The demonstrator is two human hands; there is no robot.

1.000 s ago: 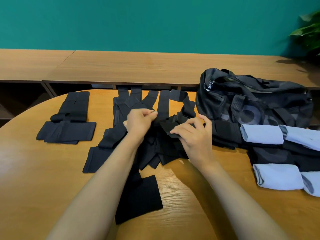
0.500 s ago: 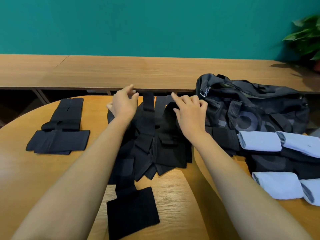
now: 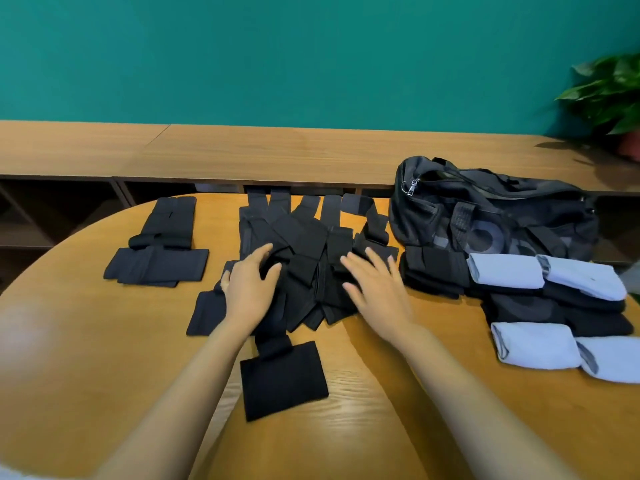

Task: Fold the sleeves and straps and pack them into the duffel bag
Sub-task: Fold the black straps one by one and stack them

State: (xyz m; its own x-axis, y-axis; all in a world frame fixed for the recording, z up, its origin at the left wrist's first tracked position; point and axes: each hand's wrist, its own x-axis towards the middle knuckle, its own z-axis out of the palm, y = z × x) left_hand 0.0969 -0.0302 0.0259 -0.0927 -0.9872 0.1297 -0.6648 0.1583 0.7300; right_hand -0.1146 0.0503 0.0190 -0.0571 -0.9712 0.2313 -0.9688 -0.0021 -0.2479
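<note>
**Both hands flat on the strap pile, nothing gripped**

The left hand (image 3: 247, 289) is laid palm-down on the near-left part of the black strap pile (image 3: 304, 244), with fingers straight and spread wide and the thumb stuck out to the side. The right hand (image 3: 375, 289) is set the same way on the pile's right side, fingers splayed and pointed toward the far edge. It's a bit blurred, but nothing is seen pinched or curled round. Both forearms are stretched in from the bottom of the view and angled slightly inward.

The pile is found mid-table (image 3: 104, 375), from under the hands out to the far edge. Most straps are run lengthwise away from the person, their far ends fanned side by side at that edge, and a few are crossed diagonally on top. One strap is trailed toward the person and ended in a square black pad (image 3: 282, 379), which is laid flat and slightly tilted. It's all matte black: flat webbing with wider rectangular pads.

Well apart on the left, a folded black set (image 3: 159, 258) is laid out neatly. On the right, the duffel bag (image 3: 491, 216) is slumped on the table, with pale blue rolled sleeves (image 3: 505, 271) lined up in front of it on dark folded pieces.
</note>
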